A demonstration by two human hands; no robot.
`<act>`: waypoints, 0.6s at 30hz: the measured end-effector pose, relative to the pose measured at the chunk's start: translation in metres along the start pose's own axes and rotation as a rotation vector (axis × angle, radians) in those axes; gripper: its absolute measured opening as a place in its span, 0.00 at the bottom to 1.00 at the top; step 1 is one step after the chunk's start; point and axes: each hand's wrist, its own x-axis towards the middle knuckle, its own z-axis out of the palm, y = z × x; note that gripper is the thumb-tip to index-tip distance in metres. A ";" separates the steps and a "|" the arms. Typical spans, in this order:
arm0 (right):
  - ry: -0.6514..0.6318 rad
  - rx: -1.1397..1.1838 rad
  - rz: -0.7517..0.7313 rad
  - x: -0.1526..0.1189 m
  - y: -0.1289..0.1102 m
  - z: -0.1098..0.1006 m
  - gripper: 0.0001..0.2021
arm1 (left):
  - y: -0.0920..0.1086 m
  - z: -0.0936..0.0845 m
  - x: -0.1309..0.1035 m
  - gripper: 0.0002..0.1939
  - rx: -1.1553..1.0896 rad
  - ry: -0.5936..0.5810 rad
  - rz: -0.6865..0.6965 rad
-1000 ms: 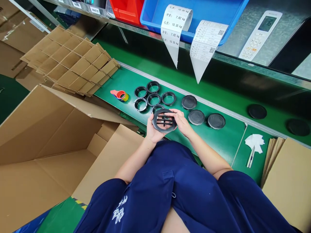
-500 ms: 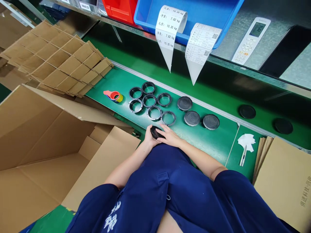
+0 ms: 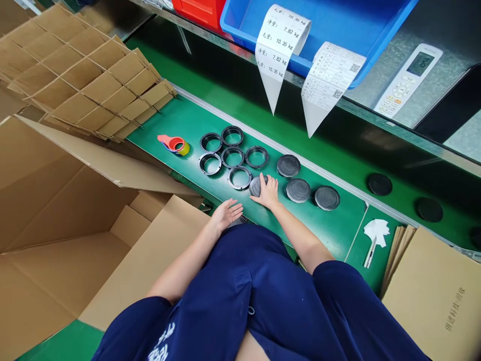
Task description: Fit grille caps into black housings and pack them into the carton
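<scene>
My right hand [image 3: 269,193] has its fingers curved round a black round lid [image 3: 256,186], down at the near end of the ring group. The ring seen there before is hidden, so the lid appears to cover it. My left hand [image 3: 228,213] is held near the table's front edge, palm up, fingers stretched, with nothing in it. A dark ridged thing [image 3: 241,220] shows partly beside it, its kind unclear. Several black open rings [image 3: 239,178] lie left of my right hand. To its right sit three grey-black lids [image 3: 298,190].
A red-and-yellow tape roll [image 3: 182,146] lies left. Cardboard dividers [image 3: 86,75] and an open carton [image 3: 48,210] stand at left. Overhead are a blue bin [image 3: 244,22] and hanging labels [image 3: 276,65]. A knife [image 3: 370,253] and flat cardboard [image 3: 424,281] lie right.
My hands have parted. The right one has carried the black lid forward from near my body to where a ring lay; my left hand has let go and opened.
</scene>
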 end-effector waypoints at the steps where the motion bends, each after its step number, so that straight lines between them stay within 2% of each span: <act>1: -0.017 -0.010 -0.010 0.000 0.001 0.000 0.57 | 0.001 -0.007 -0.001 0.14 -0.011 0.010 0.000; 3: -0.020 -0.002 -0.044 0.000 -0.001 -0.003 0.53 | 0.002 -0.019 -0.004 0.12 -0.038 0.035 0.001; 8: 0.116 0.063 -0.129 0.004 -0.010 -0.010 0.40 | 0.006 -0.036 -0.007 0.10 -0.103 0.131 -0.006; 11: 0.033 0.063 -0.116 0.002 -0.015 0.002 0.38 | 0.015 -0.033 -0.007 0.09 -0.090 0.161 -0.015; 14: -0.025 0.078 -0.085 0.002 -0.017 0.007 0.38 | 0.026 -0.026 -0.008 0.09 -0.019 0.134 -0.008; 16: 0.016 0.109 -0.068 0.013 -0.001 -0.006 0.37 | 0.034 -0.023 -0.006 0.10 0.032 0.127 0.018; 18: 0.172 0.135 0.052 0.028 0.041 -0.038 0.34 | 0.042 -0.021 -0.001 0.11 0.083 0.140 0.037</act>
